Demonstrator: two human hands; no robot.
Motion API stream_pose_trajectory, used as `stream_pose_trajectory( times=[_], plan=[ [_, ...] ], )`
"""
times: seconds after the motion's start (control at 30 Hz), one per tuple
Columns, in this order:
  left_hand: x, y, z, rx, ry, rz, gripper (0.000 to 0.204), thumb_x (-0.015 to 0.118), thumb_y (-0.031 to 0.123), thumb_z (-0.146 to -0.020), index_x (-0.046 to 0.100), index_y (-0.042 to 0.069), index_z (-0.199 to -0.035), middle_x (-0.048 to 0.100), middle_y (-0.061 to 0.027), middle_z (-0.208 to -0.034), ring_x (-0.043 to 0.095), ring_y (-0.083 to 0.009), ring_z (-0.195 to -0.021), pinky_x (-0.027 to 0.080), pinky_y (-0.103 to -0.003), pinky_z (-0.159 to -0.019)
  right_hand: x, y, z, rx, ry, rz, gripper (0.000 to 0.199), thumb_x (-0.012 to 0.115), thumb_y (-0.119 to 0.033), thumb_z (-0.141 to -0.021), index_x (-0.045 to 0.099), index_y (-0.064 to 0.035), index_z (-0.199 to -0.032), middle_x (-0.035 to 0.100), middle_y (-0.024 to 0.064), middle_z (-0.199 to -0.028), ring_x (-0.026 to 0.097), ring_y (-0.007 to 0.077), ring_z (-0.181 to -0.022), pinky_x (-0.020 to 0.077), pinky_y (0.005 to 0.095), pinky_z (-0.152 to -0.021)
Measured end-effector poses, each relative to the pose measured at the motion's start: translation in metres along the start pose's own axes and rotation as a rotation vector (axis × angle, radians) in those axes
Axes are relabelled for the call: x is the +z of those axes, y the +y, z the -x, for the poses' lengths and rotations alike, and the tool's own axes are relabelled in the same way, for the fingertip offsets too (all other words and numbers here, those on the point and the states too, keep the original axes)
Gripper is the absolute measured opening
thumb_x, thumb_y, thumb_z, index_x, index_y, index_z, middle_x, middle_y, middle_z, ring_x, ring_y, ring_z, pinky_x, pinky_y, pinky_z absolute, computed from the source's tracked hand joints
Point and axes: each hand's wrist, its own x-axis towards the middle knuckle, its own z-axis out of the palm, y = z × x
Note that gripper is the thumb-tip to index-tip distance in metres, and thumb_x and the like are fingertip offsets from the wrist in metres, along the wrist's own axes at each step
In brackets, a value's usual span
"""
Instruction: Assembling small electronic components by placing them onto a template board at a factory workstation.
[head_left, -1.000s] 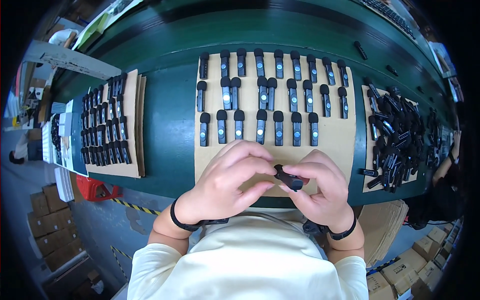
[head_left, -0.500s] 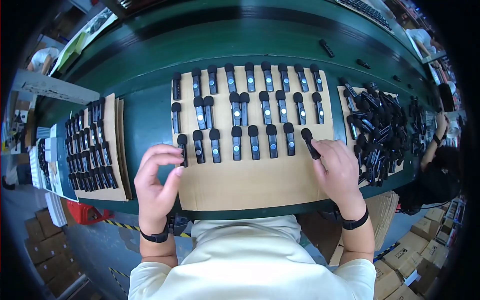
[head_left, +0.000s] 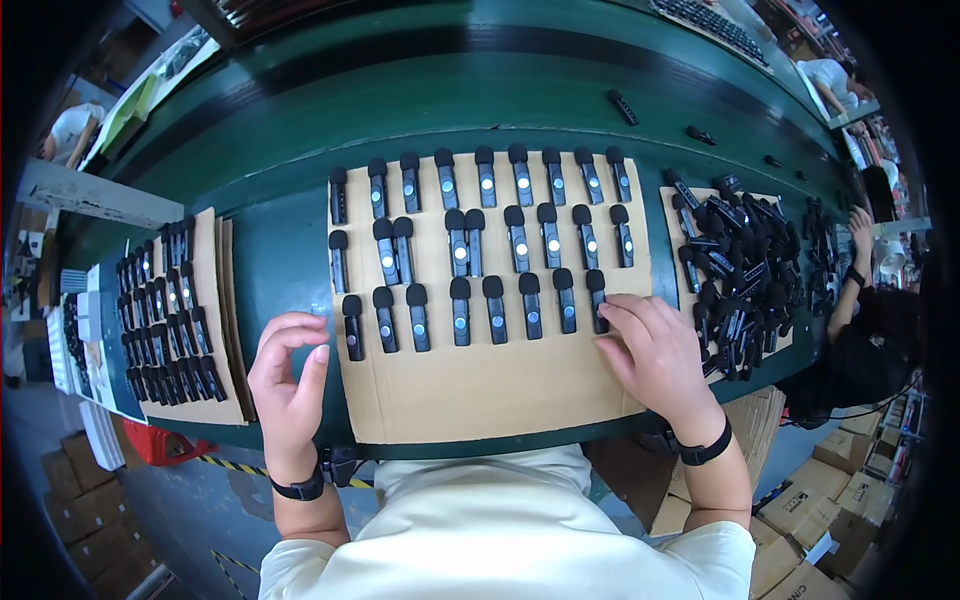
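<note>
A cardboard sheet (head_left: pixel 490 400) bears three rows of small black wireless microphones with round foam tops, several with a lit round spot. At the right end of the nearest row, my right hand (head_left: pixel 655 355) has thumb and fingers round the lower end of a microphone (head_left: pixel 596 290), which lies nearly in line with its row. My left hand (head_left: pixel 290 380) holds nothing. Its thumb and fingers are apart, just off the sheet's left edge, near the leftmost microphone (head_left: pixel 353 330) of that row.
A heap of microphones (head_left: pixel 745 270) covers another cardboard at the right. Stacked cardboard (head_left: pixel 235 330) with rows of microphones stands at the left. Loose microphones (head_left: pixel 622 106) lie on the green table (head_left: pixel 420 105) farther back. A co-worker's arm (head_left: pixel 850 280) reaches in from the far right.
The microphone in my right hand has turned from tilted to nearly upright in its row. My left hand has moved away from the leftmost microphone. The whole view has shifted slightly.
</note>
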Motion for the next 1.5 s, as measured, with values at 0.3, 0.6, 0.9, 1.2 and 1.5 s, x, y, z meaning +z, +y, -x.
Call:
stream_pose_trajectory(
  times=[0.3,0.6,0.9,1.2,1.5],
  plan=[
    [0.003,0.002,-0.004,0.004,0.008,0.006,0.011,0.062,-0.006,-0.084,0.063,-0.001,-0.094,0.063,-0.013,-0.105,0.059,-0.0212,-0.1,0.045,-0.032,-0.092,-0.053,0.07,-0.05,0.127,0.077,0.005,0.023,0.071,-0.007,-0.08,0.064,-0.001,-0.101,0.065,0.0124,-0.099,0.064,0.0275,-0.083,0.0525,0.0374,-0.072],
    [0.002,0.011,-0.006,0.007,0.039,-0.028,0.011,0.062,-0.006,-0.082,0.063,-0.001,-0.092,0.063,-0.0138,-0.102,0.06,-0.0229,-0.096,0.046,-0.033,-0.089,-0.003,0.182,-0.175,0.166,-0.039,0.121,0.021,0.07,-0.016,-0.084,0.065,-0.0019,-0.099,0.065,0.0134,-0.095,0.064,0.0284,-0.084,0.052,0.0366,-0.077],
    [0.006,0.031,0.0,0.036,-0.048,-0.096,0.01,0.059,-0.005,-0.084,0.061,0.0,-0.093,0.059,-0.0129,-0.103,0.057,-0.0213,-0.096,0.045,-0.031,-0.087,0.021,0.213,-0.215,0.228,-0.183,0.123,0.026,0.072,-0.024,-0.083,0.067,-0.0029,-0.098,0.068,0.0153,-0.099,0.064,0.0353,-0.096,0.0509,0.0408,-0.085],
    [0.03,0.054,-0.014,0.13,-0.089,0.004,0.012,0.066,0.003,-0.08,0.061,0.0,-0.09,0.062,-0.0142,-0.096,0.06,-0.0243,-0.09,0.048,-0.034,-0.083,-0.042,0.138,-0.153,0.391,-0.034,-0.562,0.022,0.067,-0.009,-0.087,0.067,-0.0025,-0.108,0.06,0.0004,-0.076,0.054,0.0054,-0.068,0.0455,0.0214,-0.064],
    [0.068,0.079,-0.019,0.398,-0.32,0.044,0.026,0.077,0.009,-0.074,0.066,0.001,-0.097,0.066,-0.0153,-0.099,0.064,-0.0292,-0.085,0.05,-0.039,-0.079,-0.039,-0.018,-0.031,-0.206,0.086,-0.552,0.027,0.073,-0.008,-0.081,0.068,-0.0047,-0.108,0.068,0.0101,-0.092,0.065,0.0287,-0.08,0.0535,0.0355,-0.07]
  ],
)
